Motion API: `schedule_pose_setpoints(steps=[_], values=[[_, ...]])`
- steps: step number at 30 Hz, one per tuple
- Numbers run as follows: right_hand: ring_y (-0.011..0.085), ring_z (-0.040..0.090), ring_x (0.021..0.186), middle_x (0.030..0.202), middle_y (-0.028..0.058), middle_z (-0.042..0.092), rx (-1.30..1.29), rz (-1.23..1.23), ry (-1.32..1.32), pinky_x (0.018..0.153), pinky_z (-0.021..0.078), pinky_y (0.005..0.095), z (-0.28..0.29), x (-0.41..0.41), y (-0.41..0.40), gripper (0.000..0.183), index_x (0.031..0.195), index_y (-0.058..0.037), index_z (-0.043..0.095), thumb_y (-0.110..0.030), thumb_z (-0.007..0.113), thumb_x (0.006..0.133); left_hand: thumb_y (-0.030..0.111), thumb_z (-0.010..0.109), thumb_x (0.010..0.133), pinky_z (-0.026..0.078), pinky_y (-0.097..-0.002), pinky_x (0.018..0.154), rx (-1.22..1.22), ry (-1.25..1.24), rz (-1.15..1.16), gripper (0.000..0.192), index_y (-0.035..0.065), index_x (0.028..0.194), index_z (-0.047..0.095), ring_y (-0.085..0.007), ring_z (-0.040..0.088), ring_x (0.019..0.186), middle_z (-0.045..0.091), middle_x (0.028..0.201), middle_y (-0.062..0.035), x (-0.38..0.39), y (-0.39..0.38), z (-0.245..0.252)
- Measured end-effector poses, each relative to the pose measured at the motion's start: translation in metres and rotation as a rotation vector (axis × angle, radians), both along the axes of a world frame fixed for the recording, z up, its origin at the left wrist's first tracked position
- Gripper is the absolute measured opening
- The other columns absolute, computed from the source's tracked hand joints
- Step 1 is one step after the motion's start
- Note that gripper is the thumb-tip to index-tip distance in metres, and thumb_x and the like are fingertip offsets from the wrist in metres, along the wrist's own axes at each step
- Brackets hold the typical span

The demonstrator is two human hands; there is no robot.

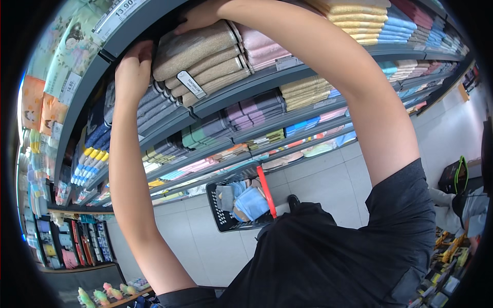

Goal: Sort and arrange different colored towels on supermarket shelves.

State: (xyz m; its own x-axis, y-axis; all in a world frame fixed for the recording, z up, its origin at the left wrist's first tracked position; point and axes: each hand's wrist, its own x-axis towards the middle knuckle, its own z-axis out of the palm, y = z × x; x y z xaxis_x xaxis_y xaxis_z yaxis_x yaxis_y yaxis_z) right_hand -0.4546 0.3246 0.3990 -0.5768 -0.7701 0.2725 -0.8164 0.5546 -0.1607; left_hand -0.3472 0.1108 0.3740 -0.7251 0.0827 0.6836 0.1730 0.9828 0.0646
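A stack of folded tan towels (208, 57) with dark-striped edges lies on the upper shelf, and a white paper tag (191, 84) with writing hangs at its front. My left hand (134, 69) is at the stack's left side, above folded grey towels (156, 107); its fingertips reach into shadow. Over the back of the tan stack, my right hand (202, 17) reaches with its fingers partly hidden. Whether either hand grips a towel cannot be seen. Folded pink towels (264, 42) sit just right of the tan ones.
A black shopping basket (221, 221) with a red handle (266, 192) is low by my foot, with blue and grey cloth items inside. Grey shelf edges (246, 90) curve across. Packaged goods (69, 57) hang at left. Another person (472, 210) is at the right edge.
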Motion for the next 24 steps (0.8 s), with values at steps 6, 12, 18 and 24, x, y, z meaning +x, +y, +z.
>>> schedule_pose_setpoints(steps=[6, 12, 18, 24], values=[[0.0299, 0.050, 0.123, 0.131, 0.0153, 0.055, 0.054, 0.179, 0.032, 0.102, 0.0374, 0.0433, -0.017, -0.040, -0.089, 0.066, 0.133, -0.0088, 0.051, -0.058, 0.044, 0.090, 0.012, 0.060, 0.086, 0.050, -0.0307, 0.074, 0.189, 0.076, -0.004, 0.020, -0.0008, 0.101, 0.062, -0.0196, 0.064, 0.079, 0.066, 0.087, -0.0113, 0.036, 0.018, -0.019], [0.0325, 0.034, 0.136, 0.147, 0.0116, 0.038, 0.215, 0.072, -0.021, 0.112, 0.0246, 0.0487, -0.041, -0.019, -0.099, 0.069, 0.143, -0.0220, 0.041, -0.066, 0.033, 0.090, 0.015, 0.064, 0.089, 0.045, -0.0211, 0.067, 0.621, -0.081, -0.174, 0.023, -0.0012, 0.102, 0.055, -0.0084, 0.055, 0.077, 0.059, 0.085, -0.0039, 0.060, 0.035, -0.069], [0.0313, 0.039, 0.133, 0.142, 0.0126, 0.045, 0.147, 0.162, -0.028, 0.111, 0.0280, 0.0453, -0.037, -0.020, -0.092, 0.066, 0.139, -0.0205, 0.047, -0.064, 0.036, 0.090, 0.026, 0.063, 0.090, 0.048, -0.0249, 0.070, 0.973, -0.309, -0.181, 0.045, -0.0018, 0.122, 0.046, -0.0140, 0.060, 0.095, 0.058, 0.108, -0.0087, 0.067, 0.039, -0.101], [0.0295, 0.055, 0.115, 0.122, 0.0128, 0.060, -0.226, 0.157, -0.005, 0.097, 0.0423, 0.0426, -0.026, -0.002, -0.047, 0.052, 0.121, -0.0126, 0.061, -0.052, 0.046, 0.091, 0.026, 0.063, 0.090, 0.047, -0.0238, 0.069, 1.033, -0.468, -0.208, 0.053, -0.0019, 0.131, 0.044, -0.0133, 0.059, 0.090, 0.060, 0.102, -0.0070, 0.063, 0.049, -0.115]])
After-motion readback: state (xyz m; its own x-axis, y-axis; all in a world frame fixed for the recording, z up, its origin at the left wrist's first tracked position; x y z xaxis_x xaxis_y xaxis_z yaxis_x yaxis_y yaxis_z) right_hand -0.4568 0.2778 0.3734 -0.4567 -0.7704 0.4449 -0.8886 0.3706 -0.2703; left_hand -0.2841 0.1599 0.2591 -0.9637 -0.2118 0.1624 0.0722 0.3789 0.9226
